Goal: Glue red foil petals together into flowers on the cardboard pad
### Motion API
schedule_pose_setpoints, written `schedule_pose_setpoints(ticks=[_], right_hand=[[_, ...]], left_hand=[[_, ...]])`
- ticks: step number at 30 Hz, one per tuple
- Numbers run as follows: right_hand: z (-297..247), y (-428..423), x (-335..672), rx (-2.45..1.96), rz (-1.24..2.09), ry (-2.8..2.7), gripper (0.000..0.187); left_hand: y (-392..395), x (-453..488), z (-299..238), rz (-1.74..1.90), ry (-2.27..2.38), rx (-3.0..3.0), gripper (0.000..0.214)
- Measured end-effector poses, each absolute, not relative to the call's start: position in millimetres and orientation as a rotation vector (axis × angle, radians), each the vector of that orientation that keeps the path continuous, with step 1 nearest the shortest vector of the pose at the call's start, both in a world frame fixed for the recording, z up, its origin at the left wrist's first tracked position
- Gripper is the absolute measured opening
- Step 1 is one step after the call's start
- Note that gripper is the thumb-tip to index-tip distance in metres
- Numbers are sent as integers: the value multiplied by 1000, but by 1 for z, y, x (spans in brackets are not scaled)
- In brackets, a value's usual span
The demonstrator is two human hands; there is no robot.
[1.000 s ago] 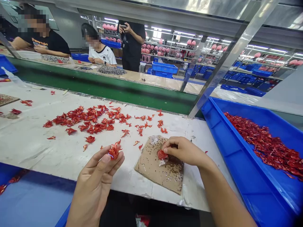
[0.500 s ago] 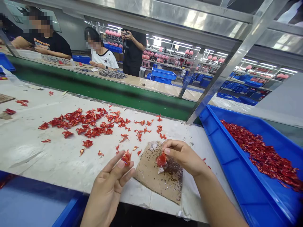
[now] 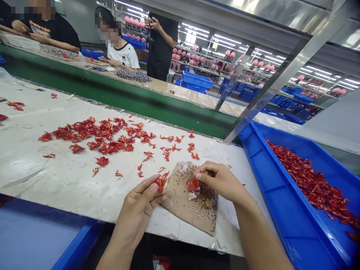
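Between the thumb and fingers of my left hand (image 3: pixel 143 198) is a small red piece with pointed, yellow-streaked tips (image 3: pixel 161 181). My right hand (image 3: pixel 219 180) pinches a rounded red piece (image 3: pixel 193 185) by its upper edge, low over a brown cardboard sheet (image 3: pixel 180 212). A white, glue-like blob (image 3: pixel 192 195) shows just under that rounded piece. Dark spots and shiny droplets cover much of the cardboard. Beyond my hands lies a loose pile of pointed red pieces (image 3: pixel 109 135) on the white tabletop (image 3: pixel 25 157).
A blue bin (image 3: pixel 281 195) of red pieces stands on the right, beside a slanted metal post (image 3: pixel 264 95). Another blue bin (image 3: pixel 70 247) is below the table's front edge. Past the green strip (image 3: pixel 118 88), people sit at a bench and one person stands (image 3: pixel 161 48).
My left hand has moved right with its red piece, closer to the cardboard. The right hand still holds the rounded piece over the sheet. The camera view has shifted slightly.
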State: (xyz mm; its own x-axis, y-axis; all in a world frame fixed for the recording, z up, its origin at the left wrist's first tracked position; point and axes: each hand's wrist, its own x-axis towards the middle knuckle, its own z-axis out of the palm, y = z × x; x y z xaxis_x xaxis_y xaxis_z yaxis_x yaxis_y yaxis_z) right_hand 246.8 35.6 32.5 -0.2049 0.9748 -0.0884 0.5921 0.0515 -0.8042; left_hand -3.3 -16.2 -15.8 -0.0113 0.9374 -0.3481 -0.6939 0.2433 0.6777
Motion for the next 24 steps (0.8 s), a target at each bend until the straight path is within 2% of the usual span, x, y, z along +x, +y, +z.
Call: schedule_pose_setpoints(ticks=[12,24], right_hand=[[23,42,251,-1746,1046,-1747,33],[21,40,250,-1751,1045,-1800,34]], left_hand=[[-15,-3,-16,1352,825,327,35],[-16,-4,-20,1332,800,364,30]])
